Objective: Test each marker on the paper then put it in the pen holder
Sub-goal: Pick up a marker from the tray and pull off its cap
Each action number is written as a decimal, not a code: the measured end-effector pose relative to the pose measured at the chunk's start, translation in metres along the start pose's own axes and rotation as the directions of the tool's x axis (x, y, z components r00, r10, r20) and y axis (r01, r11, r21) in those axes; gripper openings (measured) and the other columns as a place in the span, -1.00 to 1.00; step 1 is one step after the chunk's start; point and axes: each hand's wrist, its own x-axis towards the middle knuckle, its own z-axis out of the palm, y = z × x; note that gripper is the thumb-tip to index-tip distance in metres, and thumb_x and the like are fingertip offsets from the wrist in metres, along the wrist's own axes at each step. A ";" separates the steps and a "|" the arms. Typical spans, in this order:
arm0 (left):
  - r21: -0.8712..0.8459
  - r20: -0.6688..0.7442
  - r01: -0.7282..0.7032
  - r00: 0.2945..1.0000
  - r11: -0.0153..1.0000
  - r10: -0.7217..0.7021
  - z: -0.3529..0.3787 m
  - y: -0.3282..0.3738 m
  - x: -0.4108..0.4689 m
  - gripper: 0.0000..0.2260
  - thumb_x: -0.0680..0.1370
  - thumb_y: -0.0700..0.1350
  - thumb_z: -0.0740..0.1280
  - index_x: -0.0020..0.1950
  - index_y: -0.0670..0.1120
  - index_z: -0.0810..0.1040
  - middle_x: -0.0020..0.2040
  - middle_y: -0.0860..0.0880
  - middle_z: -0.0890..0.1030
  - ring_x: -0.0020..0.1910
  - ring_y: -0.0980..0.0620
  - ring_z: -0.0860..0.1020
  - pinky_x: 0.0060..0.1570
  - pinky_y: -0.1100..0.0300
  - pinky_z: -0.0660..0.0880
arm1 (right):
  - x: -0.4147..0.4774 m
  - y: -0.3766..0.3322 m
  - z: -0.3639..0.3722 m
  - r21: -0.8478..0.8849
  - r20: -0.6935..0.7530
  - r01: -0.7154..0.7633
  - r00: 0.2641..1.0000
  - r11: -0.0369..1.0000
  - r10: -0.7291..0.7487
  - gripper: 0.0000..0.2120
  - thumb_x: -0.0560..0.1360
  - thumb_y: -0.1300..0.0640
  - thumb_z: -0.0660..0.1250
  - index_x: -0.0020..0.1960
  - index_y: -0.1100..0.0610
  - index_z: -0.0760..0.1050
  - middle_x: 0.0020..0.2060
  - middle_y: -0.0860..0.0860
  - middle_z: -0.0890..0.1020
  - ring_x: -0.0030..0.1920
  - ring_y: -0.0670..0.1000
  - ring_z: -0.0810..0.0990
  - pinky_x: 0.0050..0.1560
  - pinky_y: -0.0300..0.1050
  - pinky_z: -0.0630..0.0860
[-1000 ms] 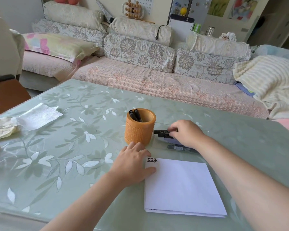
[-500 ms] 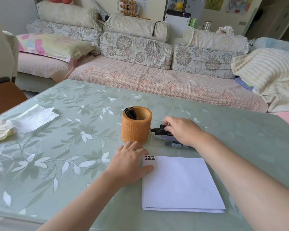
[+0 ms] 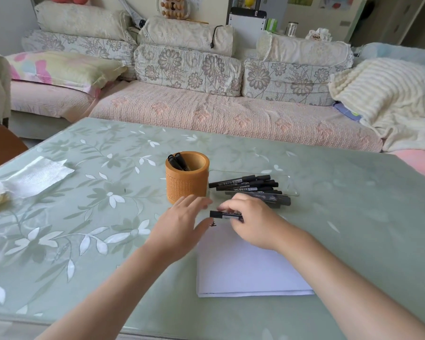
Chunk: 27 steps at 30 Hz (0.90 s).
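Right hand (image 3: 255, 223) has brought 1 marker (image 3: 221, 214) over the paper (image 3: 243, 271).

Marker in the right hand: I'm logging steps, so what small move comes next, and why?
Probably uncap it: the right hand holds the marker level over the paper, blunt end toward the open left hand beside it.

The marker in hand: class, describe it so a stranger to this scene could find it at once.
On the green table stands an orange pen holder, white paper beside it. At the paper's far edge the right hand grips one black marker; all other markers lie piled or stand in the holder.
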 end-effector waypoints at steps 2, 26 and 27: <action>-0.022 -0.008 -0.042 0.999 0.999 0.042 0.000 0.005 0.001 -0.74 0.54 0.08 0.25 0.20 0.07 0.49 0.00 0.17 0.53 0.02 0.10 0.49 -0.07 0.19 0.47 | -0.003 0.000 0.003 0.076 -0.016 -0.014 1.000 0.997 0.016 -0.67 0.49 0.26 0.31 0.19 -0.03 0.55 0.00 -0.13 0.57 -0.07 -0.15 0.50 0.00 -0.28 0.42; -0.035 -0.055 -0.124 0.991 0.992 0.122 -0.012 0.009 0.003 -0.84 0.55 0.16 0.21 0.00 0.13 0.51 -0.12 0.24 0.49 -0.11 0.24 0.45 -0.22 0.21 0.48 | 0.000 -0.006 0.000 0.937 -0.064 -0.050 0.948 0.346 0.311 -0.92 0.55 0.26 0.34 -0.04 0.14 0.60 -0.22 0.02 0.66 -0.18 0.03 0.61 -0.08 -0.09 0.57; -0.029 -0.057 -0.137 0.989 0.990 0.135 -0.012 0.009 0.002 -0.83 0.55 0.16 0.22 0.00 0.13 0.52 -0.12 0.24 0.49 -0.11 0.25 0.45 -0.22 0.23 0.48 | 0.000 -0.007 0.001 0.932 -0.059 -0.049 0.958 0.360 0.282 -0.93 0.59 0.24 0.29 -0.02 0.15 0.56 -0.17 0.05 0.67 -0.12 0.07 0.64 0.00 -0.03 0.58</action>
